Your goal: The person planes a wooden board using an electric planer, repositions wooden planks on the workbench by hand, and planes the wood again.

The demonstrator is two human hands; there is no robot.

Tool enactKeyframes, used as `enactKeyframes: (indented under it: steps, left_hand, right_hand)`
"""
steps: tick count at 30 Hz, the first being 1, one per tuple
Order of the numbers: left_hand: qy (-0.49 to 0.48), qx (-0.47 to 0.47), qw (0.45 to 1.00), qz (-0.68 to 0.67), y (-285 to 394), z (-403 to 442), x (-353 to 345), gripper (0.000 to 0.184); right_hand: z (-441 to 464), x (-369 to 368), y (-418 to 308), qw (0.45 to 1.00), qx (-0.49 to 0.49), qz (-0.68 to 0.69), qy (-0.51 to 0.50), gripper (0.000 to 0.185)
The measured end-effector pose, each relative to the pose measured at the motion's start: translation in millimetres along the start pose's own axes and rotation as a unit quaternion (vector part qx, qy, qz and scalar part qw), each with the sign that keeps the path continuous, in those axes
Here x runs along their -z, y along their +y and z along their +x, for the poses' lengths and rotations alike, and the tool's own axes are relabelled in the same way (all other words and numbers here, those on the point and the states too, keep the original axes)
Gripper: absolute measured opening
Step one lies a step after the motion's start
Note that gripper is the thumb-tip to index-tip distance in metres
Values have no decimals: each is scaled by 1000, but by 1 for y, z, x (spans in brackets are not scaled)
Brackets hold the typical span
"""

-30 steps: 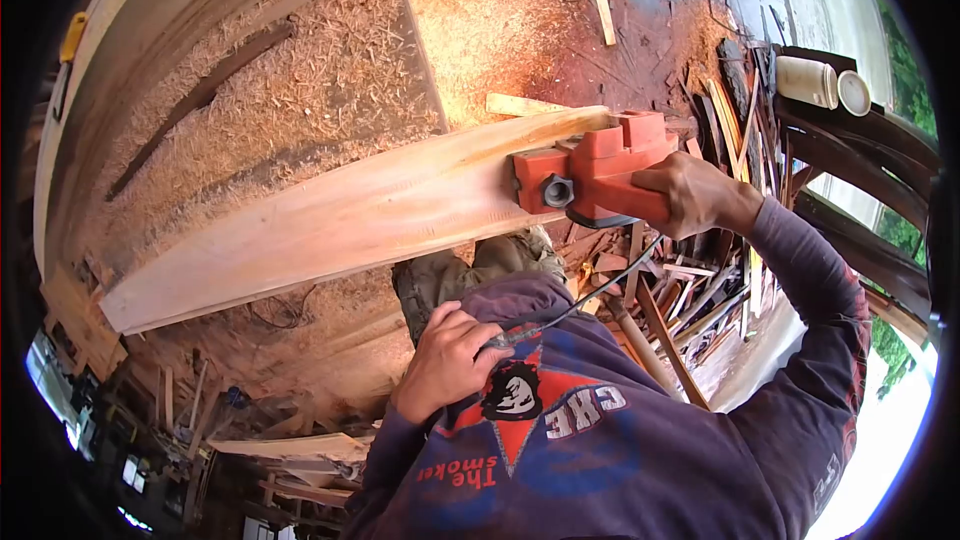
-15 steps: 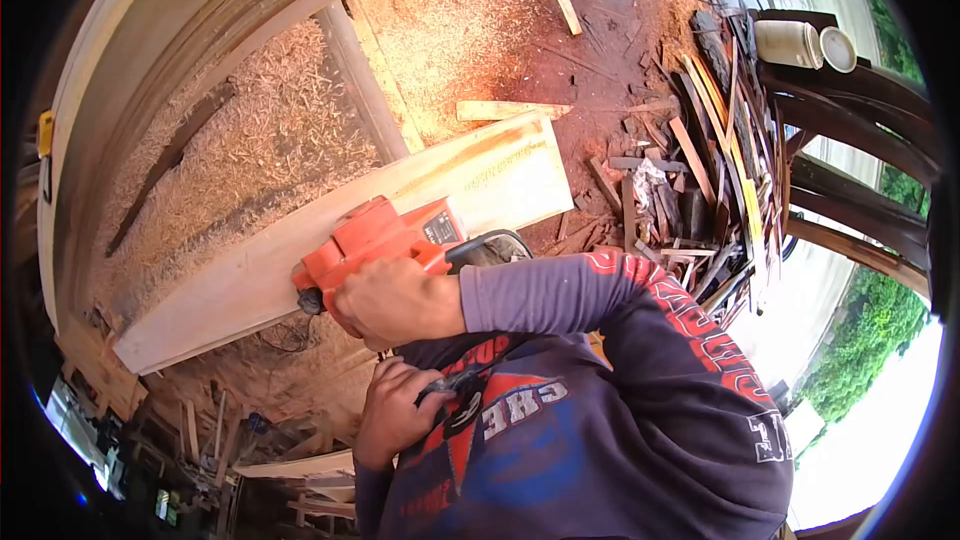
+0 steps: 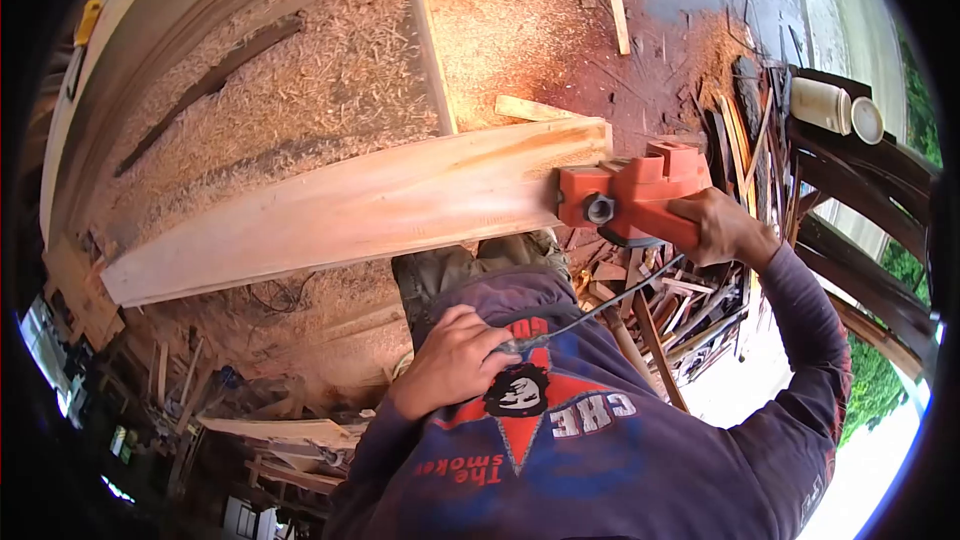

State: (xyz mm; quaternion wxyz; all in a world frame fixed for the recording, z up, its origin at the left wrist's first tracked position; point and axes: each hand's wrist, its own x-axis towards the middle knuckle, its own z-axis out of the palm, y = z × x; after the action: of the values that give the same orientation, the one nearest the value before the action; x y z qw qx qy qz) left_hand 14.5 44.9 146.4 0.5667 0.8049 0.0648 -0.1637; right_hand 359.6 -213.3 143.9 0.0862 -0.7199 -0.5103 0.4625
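Clearly, right fingers point(image 3: 710, 208) grip a boxy, orange-red planer point(image 3: 650, 183) with a dark knob point(image 3: 599, 208), left fingers point(image 3: 486, 340) holding its thin cord point(image 3: 632, 290).

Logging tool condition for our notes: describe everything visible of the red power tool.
The red power tool has a blocky, plastic-looking housing with a stepped top, a dark round knob on its near side and a dark lower edge. It lies across the right end of the pale board, partly overhanging it. The right hand grips its rear handle; a dark cord trails towards the left hand. Underside hidden; can't tell whether it's running.
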Motion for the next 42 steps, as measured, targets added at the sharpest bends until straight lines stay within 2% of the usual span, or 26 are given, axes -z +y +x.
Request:
enactKeyframes:
  steps: [2,6,9,13,20,21,22,25,28,32,34,35,36,38,42]
  left_hand:
    - [6,-13,1000,-10,0,-1,-2,20]
    - [-2,23,1000,9,-7,-17,6,20]
    - [22,31,999,4,-8,-29,11,18]
    - [29,34,999,-4,-15,-38,11,17]
    - [43,39,998,15,-14,-50,12,17]
    - [42,51,997,28,-11,-49,10,17]
    - [37,59,997,32,-5,-47,10,17]
    - [30,63,997,34,5,-45,1,18]
    - [23,89,995,40,15,-41,0,15]
    - [16,74,997,34,12,-34,-2,15]
    - [21,74,996,34,10,-32,-1,16]
    - [29,45,998,30,7,-31,-1,16]
    - [36,17,999,28,4,-32,-1,16]
    - [53,23,998,30,-2,-40,-3,18]
    - [79,18,997,16,-9,-52,-8,21]
  right_hand:
    - [4,-2,-4,1000,5,10,-3,27]
    - [29,-12,-20,999,30,30,-11,29]
    - [47,-13,-39,999,23,-14,-40,30]
    - [79,-23,-64,996,70,-5,-55,32]
    - [151,-53,-164,993,84,47,-72,36]
    - [160,-66,-177,993,85,78,-27,37]
    - [172,-74,-193,989,81,117,-25,35]
    - [200,-93,-217,982,147,115,34,20]
    - [189,-79,-208,982,154,106,34,23]
    - [129,-44,-147,998,45,37,-26,49]
    - [94,-37,-100,999,45,1,9,48]
    - [77,-28,-83,999,37,-11,26,43]
    - [61,-20,-76,997,21,5,74,31]
    - [41,-19,-42,991,31,31,125,18]
    - [35,-4,-41,993,-18,42,111,19]
